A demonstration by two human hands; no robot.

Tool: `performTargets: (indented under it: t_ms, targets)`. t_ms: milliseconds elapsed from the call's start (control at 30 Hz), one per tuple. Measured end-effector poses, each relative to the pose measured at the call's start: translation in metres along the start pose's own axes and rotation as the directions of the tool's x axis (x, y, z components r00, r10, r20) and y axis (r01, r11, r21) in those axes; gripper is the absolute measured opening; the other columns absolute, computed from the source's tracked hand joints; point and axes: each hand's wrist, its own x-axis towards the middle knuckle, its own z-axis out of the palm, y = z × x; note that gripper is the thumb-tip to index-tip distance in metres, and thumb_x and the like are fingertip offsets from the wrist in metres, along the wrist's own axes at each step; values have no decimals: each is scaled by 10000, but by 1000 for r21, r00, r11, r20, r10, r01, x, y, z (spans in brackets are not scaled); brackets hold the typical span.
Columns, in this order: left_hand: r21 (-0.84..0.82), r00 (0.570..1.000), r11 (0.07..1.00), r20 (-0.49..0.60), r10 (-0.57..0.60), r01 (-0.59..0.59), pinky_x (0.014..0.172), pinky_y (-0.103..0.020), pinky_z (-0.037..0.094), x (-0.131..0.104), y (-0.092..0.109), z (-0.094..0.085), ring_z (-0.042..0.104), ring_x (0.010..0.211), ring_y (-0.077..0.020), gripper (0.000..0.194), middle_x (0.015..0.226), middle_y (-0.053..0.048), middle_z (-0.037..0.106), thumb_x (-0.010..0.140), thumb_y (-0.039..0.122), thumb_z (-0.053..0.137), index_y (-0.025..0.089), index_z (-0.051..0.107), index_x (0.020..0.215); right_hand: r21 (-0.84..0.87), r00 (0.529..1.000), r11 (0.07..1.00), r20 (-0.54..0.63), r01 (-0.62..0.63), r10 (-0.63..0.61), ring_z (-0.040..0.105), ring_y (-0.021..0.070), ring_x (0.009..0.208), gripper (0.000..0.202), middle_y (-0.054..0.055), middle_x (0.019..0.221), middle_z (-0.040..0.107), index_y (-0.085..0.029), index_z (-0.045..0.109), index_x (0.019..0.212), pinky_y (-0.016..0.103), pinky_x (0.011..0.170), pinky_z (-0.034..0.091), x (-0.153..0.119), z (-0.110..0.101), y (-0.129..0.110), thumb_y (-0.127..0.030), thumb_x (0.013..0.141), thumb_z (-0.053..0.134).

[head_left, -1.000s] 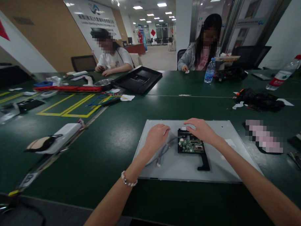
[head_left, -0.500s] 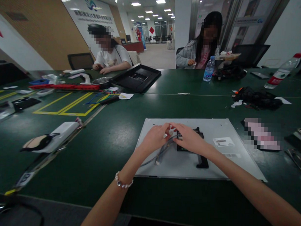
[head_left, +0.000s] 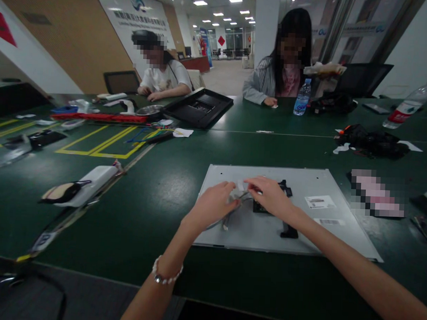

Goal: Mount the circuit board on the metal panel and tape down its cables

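A flat silver-grey metal panel [head_left: 203, 239] lies on the green table before me. On it sit a dark circuit board [head_left: 259, 207], partly under my right hand, and a black plastic bracket [head_left: 288, 231]. Over the panel's left half, my left hand [head_left: 212, 204] is closed around a grey cable [head_left: 245, 195] that runs toward the board. My right hand [head_left: 270, 194] is above the board, thumb and fingers pinched at a small white strip [head_left: 241, 185]. Its fingertips partly hide the grip. A loose cable end [head_left: 226, 222] rests below my left hand.
A black monitor cover [head_left: 215, 101] lies across the table. Two people sit at the far side. Water bottles [head_left: 302, 97], a black bundle [head_left: 371, 141] and a blurred pink item [head_left: 376, 193] are to the right. A white device [head_left: 93, 186] lies left.
My hands have drawn slightly apart; the left has shifted left and down. The white strip now shows between them. The view has turned a little left.
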Motion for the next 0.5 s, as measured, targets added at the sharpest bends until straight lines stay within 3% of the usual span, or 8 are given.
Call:
performTargets:
  t_ms: [133, 267, 367, 500]
  targets:
    - [42, 988, 988, -61, -144, 146, 899, -421, 468, -37, 19, 17, 598, 1032, -273, 360, 1148, -130, 602, 865, 274, 515, 146, 513, 1202, -22, 987, 989, 78, 144, -142, 609, 181, 932, 220, 84, 1016, 651, -166, 638, 1084, 333, 836, 485, -4, 1, -10, -128, 927, 489]
    - [19, 932, 960, -247, -266, 279, 962, -470, 455, -62, 25, 41, 529, 1179, -307, 474, 1340, -178, 492, 877, 256, 516, 132, 409, 1322, -81, 947, 967, 239, 240, -215, 610, 176, 919, 225, 89, 1051, 636, -175, 643, 1064, 312, 803, 490, -7, 1, -18, -124, 940, 462]
    - [-6, 924, 973, -313, -220, 230, 1033, -479, 414, -67, 23, 54, 424, 1306, -301, 482, 1428, -177, 419, 901, 233, 477, 130, 371, 1360, -102, 905, 953, 357, 286, -233, 611, 171, 890, 220, 82, 1051, 640, -181, 645, 1049, 295, 773, 487, -9, 0, -21, -120, 935, 467]
    - [-5, 954, 992, -274, -125, 128, 1110, -455, 343, -64, 24, 62, 318, 1391, -242, 497, 1485, -126, 379, 898, 120, 399, 145, 364, 1393, -112, 858, 938, 452, 329, -246, 610, 166, 855, 199, 78, 1025, 647, -173, 648, 1002, 289, 753, 476, -13, 1, -22, -105, 916, 481]
